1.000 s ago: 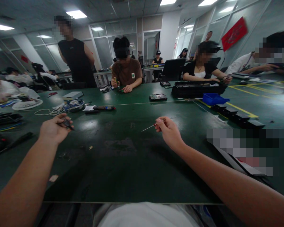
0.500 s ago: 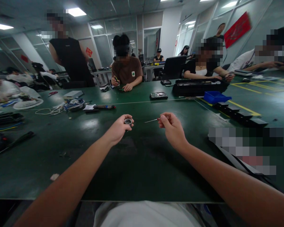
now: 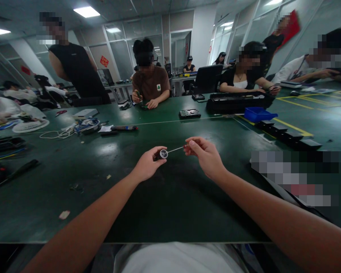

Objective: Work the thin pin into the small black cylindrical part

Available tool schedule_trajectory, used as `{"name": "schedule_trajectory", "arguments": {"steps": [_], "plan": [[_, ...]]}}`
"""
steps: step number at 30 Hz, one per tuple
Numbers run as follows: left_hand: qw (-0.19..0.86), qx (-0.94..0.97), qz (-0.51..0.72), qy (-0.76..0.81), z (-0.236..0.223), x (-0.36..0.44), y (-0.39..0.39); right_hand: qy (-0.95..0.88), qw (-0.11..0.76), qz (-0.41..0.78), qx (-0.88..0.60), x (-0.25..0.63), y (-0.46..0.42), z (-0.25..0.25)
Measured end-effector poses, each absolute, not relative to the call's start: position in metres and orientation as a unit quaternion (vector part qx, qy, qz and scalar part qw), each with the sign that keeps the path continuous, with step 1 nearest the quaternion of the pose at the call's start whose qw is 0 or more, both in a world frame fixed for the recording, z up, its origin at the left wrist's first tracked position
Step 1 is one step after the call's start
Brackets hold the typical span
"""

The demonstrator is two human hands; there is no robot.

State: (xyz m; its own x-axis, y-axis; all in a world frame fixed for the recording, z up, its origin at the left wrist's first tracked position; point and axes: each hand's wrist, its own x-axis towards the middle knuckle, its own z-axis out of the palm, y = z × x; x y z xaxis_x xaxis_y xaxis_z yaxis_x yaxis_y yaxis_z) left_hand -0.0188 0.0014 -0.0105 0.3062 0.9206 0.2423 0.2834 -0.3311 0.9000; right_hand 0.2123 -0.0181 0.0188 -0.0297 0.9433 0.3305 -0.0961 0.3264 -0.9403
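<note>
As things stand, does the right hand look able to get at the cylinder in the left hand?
Probably yes: the cylinder has its ringed end toward the right hand, whose thin tool appears to reach it; nothing visible blocks the way.

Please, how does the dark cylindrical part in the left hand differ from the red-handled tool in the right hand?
The dark cylindrical part with a pale rim is short and stubby; the red-handled tool with a thin metal shaft is slender. The part shows its rimmed end to the camera, while the tool's shaft points left, toward that end. Both are hand-held.
</note>
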Motion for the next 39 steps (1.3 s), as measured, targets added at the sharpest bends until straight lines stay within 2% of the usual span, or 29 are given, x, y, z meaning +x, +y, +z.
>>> {"name": "schedule_trajectory", "arguments": {"steps": [10,17,25,33,39], "plan": [[0.274,0.76,0.353,0.473,0.002,-0.017,-0.01,-0.646,0.538,0.351,-0.411,0.212,-0.023,0.019],[0.253,0.768,0.34,0.48,0.006,-0.017,-0.011,-0.661,0.519,0.303,-0.449,0.212,-0.026,0.021],[0.224,0.778,0.334,0.483,0.003,-0.019,-0.01,-0.703,0.467,0.136,-0.519,0.214,-0.033,0.027],[0.209,0.79,0.32,0.479,0.003,-0.02,-0.01,-0.776,0.449,0.158,-0.414,0.214,-0.033,0.027],[0.201,0.798,0.31,0.477,0.001,-0.019,-0.009,-0.775,0.405,0.159,-0.458,0.214,-0.035,0.032]]}}
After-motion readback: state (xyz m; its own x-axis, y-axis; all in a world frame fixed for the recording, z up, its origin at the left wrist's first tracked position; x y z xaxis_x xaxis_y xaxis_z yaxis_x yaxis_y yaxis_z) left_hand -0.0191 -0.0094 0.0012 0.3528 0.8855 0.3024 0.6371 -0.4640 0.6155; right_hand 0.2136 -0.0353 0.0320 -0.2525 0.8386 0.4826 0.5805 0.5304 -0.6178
